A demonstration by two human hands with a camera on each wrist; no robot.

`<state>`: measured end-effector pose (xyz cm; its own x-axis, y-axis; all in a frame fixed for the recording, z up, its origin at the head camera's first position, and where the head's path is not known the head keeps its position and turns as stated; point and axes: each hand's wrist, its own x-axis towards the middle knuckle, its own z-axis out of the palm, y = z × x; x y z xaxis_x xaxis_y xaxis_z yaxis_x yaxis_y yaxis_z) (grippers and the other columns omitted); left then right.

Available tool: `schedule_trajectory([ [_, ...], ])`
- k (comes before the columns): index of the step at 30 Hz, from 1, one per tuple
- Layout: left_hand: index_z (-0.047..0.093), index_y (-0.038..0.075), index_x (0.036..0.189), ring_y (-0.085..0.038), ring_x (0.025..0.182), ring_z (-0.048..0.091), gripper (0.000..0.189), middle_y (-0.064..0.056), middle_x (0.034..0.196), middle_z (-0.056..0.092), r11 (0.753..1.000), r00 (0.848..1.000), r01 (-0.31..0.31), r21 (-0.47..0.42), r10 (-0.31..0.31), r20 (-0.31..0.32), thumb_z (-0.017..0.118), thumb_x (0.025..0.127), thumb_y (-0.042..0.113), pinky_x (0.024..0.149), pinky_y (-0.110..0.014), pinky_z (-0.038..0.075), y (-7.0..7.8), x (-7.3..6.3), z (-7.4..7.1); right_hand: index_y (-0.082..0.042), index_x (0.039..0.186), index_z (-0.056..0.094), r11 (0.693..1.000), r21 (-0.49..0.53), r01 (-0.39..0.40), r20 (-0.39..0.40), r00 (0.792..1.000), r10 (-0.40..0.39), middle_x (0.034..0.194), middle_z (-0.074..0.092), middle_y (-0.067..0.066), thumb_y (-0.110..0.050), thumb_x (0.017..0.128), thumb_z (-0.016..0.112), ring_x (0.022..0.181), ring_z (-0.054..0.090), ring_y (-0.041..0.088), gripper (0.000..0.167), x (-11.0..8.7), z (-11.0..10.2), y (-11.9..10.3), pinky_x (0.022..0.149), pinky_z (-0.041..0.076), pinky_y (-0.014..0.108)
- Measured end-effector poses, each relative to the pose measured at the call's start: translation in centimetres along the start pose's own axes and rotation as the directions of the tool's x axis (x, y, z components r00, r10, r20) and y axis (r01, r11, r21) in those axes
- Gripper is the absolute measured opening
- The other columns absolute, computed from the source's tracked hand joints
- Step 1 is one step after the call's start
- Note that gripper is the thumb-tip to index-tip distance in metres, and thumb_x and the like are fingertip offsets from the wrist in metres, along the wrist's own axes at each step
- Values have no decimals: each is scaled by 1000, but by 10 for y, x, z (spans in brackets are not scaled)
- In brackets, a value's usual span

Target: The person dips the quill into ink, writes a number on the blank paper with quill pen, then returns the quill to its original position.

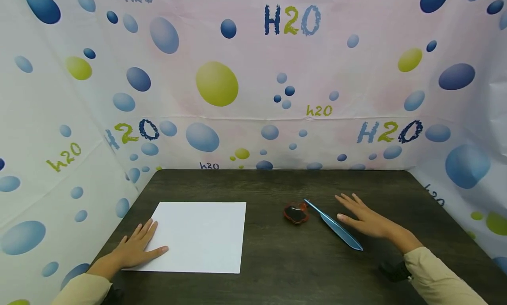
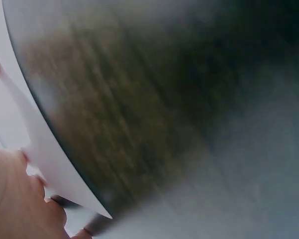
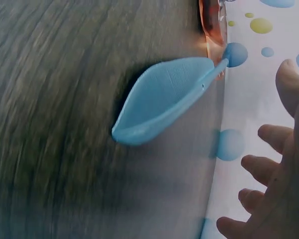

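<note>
The head camera looks forward and down from above the near side of the table [image 1: 269, 252], far enough back to frame its far edge and the backdrop [image 1: 253, 49] beyond. The 2 wrist views are close to it: the left, facing its surface, shares the white sheet [image 1: 203, 237] with the head view; the right, facing across it, the blue feather [image 3: 161, 104]

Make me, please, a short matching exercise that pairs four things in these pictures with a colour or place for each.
Things:
1. Sheet of paper
2. Feather
3. Left hand
4. Right hand

Colours and places:
A. Beside the feather, fingers apart
B. Blue
C. At the left side of the sheet of paper
D. White

Right pairs: 1-D, 2-B, 3-C, 4-A
</note>
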<state>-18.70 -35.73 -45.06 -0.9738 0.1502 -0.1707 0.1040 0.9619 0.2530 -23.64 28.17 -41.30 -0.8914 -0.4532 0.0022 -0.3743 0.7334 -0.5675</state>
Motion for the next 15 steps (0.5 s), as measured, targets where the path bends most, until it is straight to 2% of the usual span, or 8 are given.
schedule_trajectory([
  [6, 23, -6, 148, -60, 135, 11, 97, -32, 153, 15, 1000, 1000, 11, 23, -11, 1, 54, 86, 62, 94, -82, 9, -1, -1, 1, -6, 151, 28, 1000, 11, 16, 42, 999, -17, 152, 23, 30, -39, 101, 47, 137, 11, 58, 63, 11, 6, -2, 98, 16, 77],
  [11, 22, -5, 148, -58, 136, 11, 97, -31, 154, 14, 999, 1000, 17, 34, -18, 9, 53, 86, 63, 96, -81, 9, 0, 0, 1, -5, 149, 30, 999, 10, 50, 51, 997, -51, 149, 30, 30, -38, 101, 45, 134, 28, 55, 60, 22, 11, -2, 99, 28, 71],
  [15, 22, -5, 148, -58, 136, 10, 97, -31, 154, 13, 999, 1000, 19, 28, -20, 18, 53, 86, 63, 96, -81, 8, 0, -1, -1, -4, 149, 32, 997, 33, 74, 57, 995, -76, 149, 34, 28, -37, 102, 44, 133, 34, 51, 58, 29, 14, -2, 99, 33, 67],
])
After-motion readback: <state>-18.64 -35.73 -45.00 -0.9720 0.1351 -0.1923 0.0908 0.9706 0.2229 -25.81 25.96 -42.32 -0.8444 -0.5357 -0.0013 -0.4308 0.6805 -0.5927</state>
